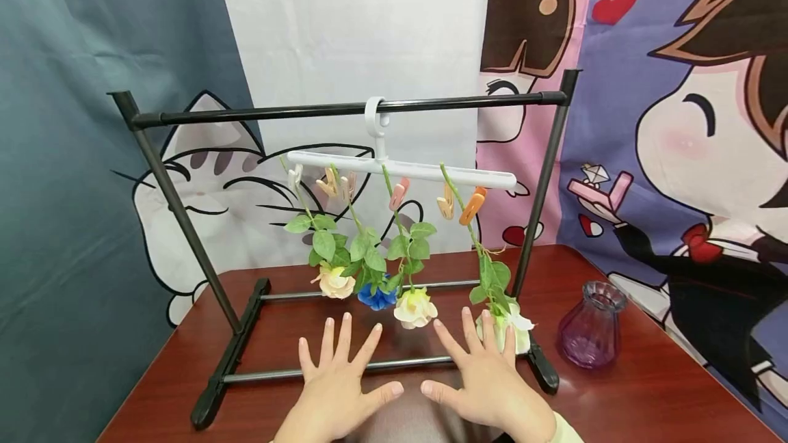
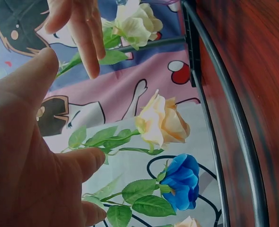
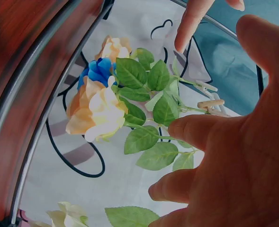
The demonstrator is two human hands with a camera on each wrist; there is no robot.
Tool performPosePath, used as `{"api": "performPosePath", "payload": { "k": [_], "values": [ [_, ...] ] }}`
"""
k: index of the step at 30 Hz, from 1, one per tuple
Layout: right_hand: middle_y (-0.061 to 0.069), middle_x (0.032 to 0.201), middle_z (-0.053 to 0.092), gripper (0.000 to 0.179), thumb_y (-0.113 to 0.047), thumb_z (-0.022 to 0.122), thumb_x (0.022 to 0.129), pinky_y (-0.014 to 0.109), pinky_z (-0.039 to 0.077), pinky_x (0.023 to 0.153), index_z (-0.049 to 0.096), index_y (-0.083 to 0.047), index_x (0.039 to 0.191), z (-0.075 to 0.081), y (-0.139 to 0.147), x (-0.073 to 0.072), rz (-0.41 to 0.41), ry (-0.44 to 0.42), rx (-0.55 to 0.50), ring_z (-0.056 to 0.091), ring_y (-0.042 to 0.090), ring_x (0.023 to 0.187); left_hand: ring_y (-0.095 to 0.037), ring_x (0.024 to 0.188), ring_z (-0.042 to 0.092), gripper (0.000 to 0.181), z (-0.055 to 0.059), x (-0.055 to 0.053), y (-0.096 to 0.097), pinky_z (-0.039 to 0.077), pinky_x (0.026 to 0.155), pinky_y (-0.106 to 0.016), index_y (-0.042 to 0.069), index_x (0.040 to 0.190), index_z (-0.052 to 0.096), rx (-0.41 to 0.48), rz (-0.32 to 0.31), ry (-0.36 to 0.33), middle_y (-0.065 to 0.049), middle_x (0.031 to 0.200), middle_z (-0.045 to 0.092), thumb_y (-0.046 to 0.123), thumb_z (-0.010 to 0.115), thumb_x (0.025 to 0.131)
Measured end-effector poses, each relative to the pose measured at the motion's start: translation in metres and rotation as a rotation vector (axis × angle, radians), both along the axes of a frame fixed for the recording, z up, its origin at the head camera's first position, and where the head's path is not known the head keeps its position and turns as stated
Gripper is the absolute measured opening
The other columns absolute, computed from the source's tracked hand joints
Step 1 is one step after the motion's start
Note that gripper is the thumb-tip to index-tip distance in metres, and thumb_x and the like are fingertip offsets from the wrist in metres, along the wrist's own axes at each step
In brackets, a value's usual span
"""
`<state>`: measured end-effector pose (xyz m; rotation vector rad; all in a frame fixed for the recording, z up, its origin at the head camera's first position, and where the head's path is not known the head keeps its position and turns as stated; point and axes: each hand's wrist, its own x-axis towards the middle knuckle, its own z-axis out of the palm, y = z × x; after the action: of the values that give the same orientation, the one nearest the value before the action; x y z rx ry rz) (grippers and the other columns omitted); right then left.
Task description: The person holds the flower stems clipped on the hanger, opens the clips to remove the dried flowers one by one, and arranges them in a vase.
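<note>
My left hand (image 1: 335,385) and right hand (image 1: 483,381) are held out over the table with fingers spread, and neither holds anything. Artificial roses hang upside down by clothespins from a white hanger (image 1: 425,169): a peach rose (image 1: 334,283), a blue rose (image 1: 377,297), a cream-yellow rose (image 1: 415,307) and a white rose (image 1: 520,333). In the head view the right fingers overlap part of the white rose; whether they touch it I cannot tell. The left hand is nearest to the peach and blue roses. An orange clothespin (image 1: 473,206) and a pink clothespin (image 1: 399,193) sit on the hanger.
A black rack (image 1: 258,113) stands on the reddish-brown table (image 1: 277,333), its lower bars just beyond my hands. To its right is a purple glass vase (image 1: 589,333). A printed cartoon curtain (image 1: 369,33) hangs behind.
</note>
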<state>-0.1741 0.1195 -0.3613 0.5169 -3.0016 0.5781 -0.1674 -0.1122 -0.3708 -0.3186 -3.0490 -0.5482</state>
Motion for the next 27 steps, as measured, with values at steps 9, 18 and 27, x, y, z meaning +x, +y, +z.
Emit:
{"api": "performPosePath", "payload": {
  "k": [9,18,27],
  "values": [
    [0.022,0.152,0.013,0.083,-0.073,0.049,0.076,0.072,-0.008,0.096,0.034,-0.027,0.144,0.004,0.000,0.003,0.020,-0.032,-0.019,-0.003,0.048,0.137,-0.042,0.139,-0.007,0.088,0.002,0.003,-0.003,-0.014,0.096,-0.070,0.033,0.145,0.029,0.017,0.018,0.013,-0.017,0.154,0.005,0.083,0.035,0.073],
    [0.023,0.151,0.017,0.082,-0.070,0.049,0.078,0.069,-0.005,0.100,0.035,-0.024,0.144,0.000,0.000,0.002,0.034,-0.053,-0.052,0.003,0.046,0.138,-0.040,0.139,-0.009,0.086,-0.001,0.001,-0.004,-0.015,0.097,-0.069,0.033,0.145,0.027,0.012,0.030,0.007,-0.016,0.155,0.004,0.083,0.031,0.075],
    [0.030,0.142,0.032,0.078,-0.062,0.054,0.081,0.060,0.018,0.106,0.041,-0.014,0.141,0.002,0.000,0.003,0.069,-0.050,-0.126,0.022,0.047,0.134,-0.042,0.135,0.022,0.072,0.013,-0.030,-0.034,0.020,0.103,-0.063,0.015,0.143,0.036,0.278,0.092,0.219,-0.023,0.147,0.028,0.054,0.055,0.086]
  ]
}}
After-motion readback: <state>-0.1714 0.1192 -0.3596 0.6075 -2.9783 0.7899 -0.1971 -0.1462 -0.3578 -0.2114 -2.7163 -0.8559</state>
